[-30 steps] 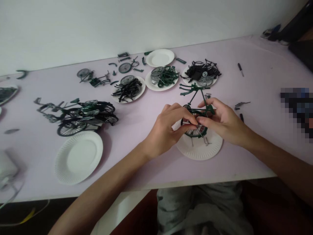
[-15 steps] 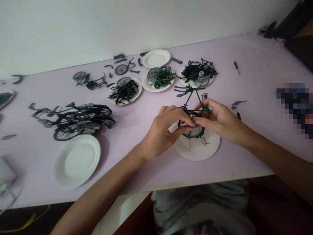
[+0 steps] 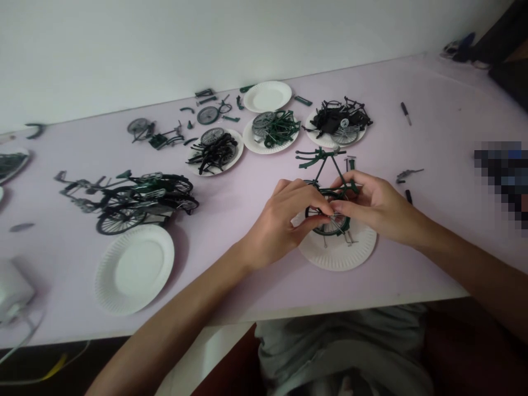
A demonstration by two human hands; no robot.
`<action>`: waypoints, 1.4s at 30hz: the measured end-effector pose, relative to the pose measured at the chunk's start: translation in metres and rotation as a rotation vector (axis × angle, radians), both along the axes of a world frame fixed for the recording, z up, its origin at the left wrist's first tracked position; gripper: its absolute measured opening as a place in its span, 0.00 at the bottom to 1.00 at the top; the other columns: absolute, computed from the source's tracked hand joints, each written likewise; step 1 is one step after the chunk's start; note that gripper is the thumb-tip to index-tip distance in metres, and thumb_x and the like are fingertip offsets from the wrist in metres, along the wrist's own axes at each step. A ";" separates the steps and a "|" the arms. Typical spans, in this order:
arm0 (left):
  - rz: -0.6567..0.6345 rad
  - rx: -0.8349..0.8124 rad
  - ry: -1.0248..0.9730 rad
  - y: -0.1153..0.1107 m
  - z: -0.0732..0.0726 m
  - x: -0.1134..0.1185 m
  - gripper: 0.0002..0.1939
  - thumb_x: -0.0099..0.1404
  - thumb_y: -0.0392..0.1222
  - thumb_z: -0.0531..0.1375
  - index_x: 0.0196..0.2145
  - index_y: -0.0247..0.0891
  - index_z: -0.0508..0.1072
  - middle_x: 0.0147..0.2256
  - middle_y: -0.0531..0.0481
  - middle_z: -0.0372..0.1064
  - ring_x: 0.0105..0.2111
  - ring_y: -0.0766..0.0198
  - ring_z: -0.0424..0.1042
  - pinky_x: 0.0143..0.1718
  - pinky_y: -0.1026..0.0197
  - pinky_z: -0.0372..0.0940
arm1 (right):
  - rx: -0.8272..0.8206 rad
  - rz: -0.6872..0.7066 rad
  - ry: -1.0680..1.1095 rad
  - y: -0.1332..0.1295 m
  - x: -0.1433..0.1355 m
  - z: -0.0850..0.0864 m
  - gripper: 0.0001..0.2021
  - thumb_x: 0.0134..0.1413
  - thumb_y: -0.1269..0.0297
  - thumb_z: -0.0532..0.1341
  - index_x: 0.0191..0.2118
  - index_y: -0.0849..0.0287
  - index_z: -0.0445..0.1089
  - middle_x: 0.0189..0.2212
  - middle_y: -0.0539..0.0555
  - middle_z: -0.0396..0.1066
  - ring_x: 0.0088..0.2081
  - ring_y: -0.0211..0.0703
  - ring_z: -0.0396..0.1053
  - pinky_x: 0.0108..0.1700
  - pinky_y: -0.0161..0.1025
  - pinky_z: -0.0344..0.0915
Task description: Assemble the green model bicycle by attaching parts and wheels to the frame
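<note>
A dark green model bicycle [image 3: 325, 171] is held upside down or tilted over a white paper plate [image 3: 357, 254]. My right hand [image 3: 367, 206] grips its frame and wheel area from the right, with the thumb at the wheel's hub. My left hand [image 3: 295, 214] reaches in from the left, thumb and forefinger pinched at the middle of the spoked wheel [image 3: 339, 225]. Whatever small part lies between the left fingertips is too small to name. Thin metal pieces [image 3: 350, 238] rest on the plate below the wheel.
Model bicycles [image 3: 124, 206] stand at the left, behind a bare paper plate [image 3: 138, 269]. Plates of black parts [image 3: 216, 151], green parts [image 3: 274, 132] and more black parts [image 3: 340, 124] line the back. A screwdriver [image 3: 406, 114] and small tools lie right.
The view has shifted slightly, so the table items sit a little further right. The left fingertips stay pinched at the wheel's middle, and a thin metal piece now shows across the spokes.
</note>
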State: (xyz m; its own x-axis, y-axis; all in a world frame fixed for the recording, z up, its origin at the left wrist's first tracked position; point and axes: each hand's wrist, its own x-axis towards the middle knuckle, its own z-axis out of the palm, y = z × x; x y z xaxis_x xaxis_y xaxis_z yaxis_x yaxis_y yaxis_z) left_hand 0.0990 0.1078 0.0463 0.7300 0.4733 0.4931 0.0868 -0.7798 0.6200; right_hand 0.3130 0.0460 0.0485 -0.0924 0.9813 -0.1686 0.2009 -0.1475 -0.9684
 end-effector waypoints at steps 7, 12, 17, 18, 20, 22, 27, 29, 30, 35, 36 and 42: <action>-0.018 0.017 -0.016 0.000 -0.002 0.000 0.05 0.70 0.33 0.66 0.41 0.40 0.74 0.37 0.53 0.79 0.39 0.64 0.73 0.47 0.56 0.61 | -0.006 -0.022 0.044 0.001 -0.001 -0.003 0.15 0.59 0.57 0.69 0.47 0.57 0.71 0.36 0.52 0.72 0.36 0.41 0.71 0.35 0.37 0.67; -0.030 0.031 -0.029 0.001 -0.002 0.001 0.05 0.69 0.34 0.67 0.40 0.40 0.74 0.37 0.53 0.79 0.38 0.64 0.74 0.46 0.56 0.61 | -0.023 -0.017 0.065 0.001 -0.001 -0.005 0.16 0.58 0.55 0.70 0.48 0.56 0.70 0.37 0.53 0.72 0.37 0.42 0.72 0.34 0.37 0.68; -0.025 0.071 -0.055 0.002 -0.002 0.001 0.06 0.67 0.35 0.69 0.40 0.40 0.75 0.37 0.52 0.80 0.37 0.63 0.76 0.44 0.55 0.62 | -0.015 -0.015 0.055 0.001 0.000 -0.006 0.18 0.58 0.54 0.71 0.48 0.56 0.70 0.38 0.53 0.73 0.36 0.41 0.71 0.32 0.36 0.67; -0.025 0.083 -0.052 0.002 -0.002 0.001 0.06 0.67 0.36 0.69 0.40 0.40 0.76 0.37 0.52 0.80 0.37 0.63 0.76 0.44 0.55 0.62 | -0.016 -0.012 0.054 0.001 0.000 -0.006 0.18 0.57 0.54 0.71 0.48 0.56 0.70 0.38 0.53 0.72 0.36 0.41 0.70 0.32 0.36 0.67; -0.025 0.098 -0.035 0.002 -0.001 0.001 0.05 0.68 0.37 0.68 0.40 0.41 0.76 0.37 0.51 0.81 0.38 0.62 0.76 0.44 0.55 0.63 | -0.011 -0.005 0.055 0.001 -0.001 -0.006 0.18 0.57 0.54 0.71 0.48 0.55 0.70 0.37 0.53 0.72 0.36 0.41 0.70 0.32 0.36 0.67; -0.020 0.099 -0.016 0.002 -0.001 0.001 0.03 0.69 0.37 0.68 0.40 0.41 0.77 0.37 0.51 0.81 0.38 0.62 0.77 0.44 0.54 0.63 | 0.000 -0.005 0.060 0.001 -0.001 -0.007 0.18 0.57 0.54 0.71 0.48 0.56 0.70 0.38 0.53 0.72 0.36 0.42 0.70 0.32 0.36 0.68; -0.029 0.074 -0.027 0.000 0.001 0.001 0.04 0.69 0.36 0.67 0.40 0.41 0.76 0.37 0.51 0.81 0.39 0.62 0.77 0.45 0.54 0.63 | -0.003 -0.021 0.060 0.000 0.000 -0.007 0.19 0.57 0.52 0.71 0.49 0.55 0.71 0.40 0.55 0.73 0.39 0.44 0.71 0.32 0.37 0.69; -0.031 0.069 -0.035 0.000 0.001 0.001 0.04 0.69 0.36 0.67 0.40 0.41 0.76 0.37 0.51 0.80 0.38 0.62 0.76 0.45 0.54 0.63 | -0.007 -0.015 0.063 0.000 0.000 -0.007 0.19 0.57 0.52 0.71 0.49 0.55 0.71 0.40 0.55 0.73 0.38 0.43 0.71 0.33 0.37 0.69; -0.031 0.066 -0.036 0.000 0.001 0.001 0.04 0.69 0.36 0.67 0.40 0.41 0.76 0.37 0.51 0.80 0.38 0.62 0.76 0.45 0.54 0.63 | -0.005 -0.014 0.065 0.000 0.001 -0.008 0.19 0.57 0.52 0.71 0.49 0.55 0.70 0.40 0.54 0.73 0.38 0.43 0.71 0.33 0.37 0.69; -0.033 0.040 -0.053 0.000 0.002 0.001 0.04 0.69 0.35 0.67 0.40 0.40 0.76 0.37 0.50 0.80 0.38 0.62 0.76 0.46 0.53 0.63 | 0.019 -0.014 0.068 0.001 0.000 -0.008 0.19 0.58 0.53 0.71 0.49 0.56 0.70 0.40 0.54 0.72 0.37 0.41 0.70 0.33 0.37 0.68; -0.032 0.038 -0.055 0.000 0.002 0.001 0.04 0.69 0.36 0.67 0.40 0.40 0.76 0.37 0.50 0.80 0.38 0.62 0.76 0.46 0.53 0.63 | 0.022 -0.015 0.067 0.001 -0.001 -0.007 0.18 0.58 0.54 0.71 0.49 0.56 0.71 0.39 0.53 0.71 0.37 0.41 0.70 0.33 0.37 0.67; -0.020 0.090 -0.020 0.000 -0.001 0.001 0.03 0.71 0.36 0.66 0.41 0.40 0.75 0.39 0.49 0.80 0.40 0.61 0.76 0.44 0.53 0.62 | 0.028 -0.020 0.076 0.001 0.000 -0.007 0.17 0.59 0.54 0.70 0.48 0.56 0.70 0.37 0.52 0.71 0.36 0.41 0.70 0.34 0.37 0.67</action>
State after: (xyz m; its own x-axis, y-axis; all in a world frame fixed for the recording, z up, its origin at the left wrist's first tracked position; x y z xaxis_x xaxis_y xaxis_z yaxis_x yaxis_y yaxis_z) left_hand 0.0995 0.1079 0.0456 0.7282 0.4119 0.5478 0.0590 -0.8339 0.5487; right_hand 0.3133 0.0470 0.0420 -0.0844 0.9873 -0.1348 0.1238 -0.1238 -0.9846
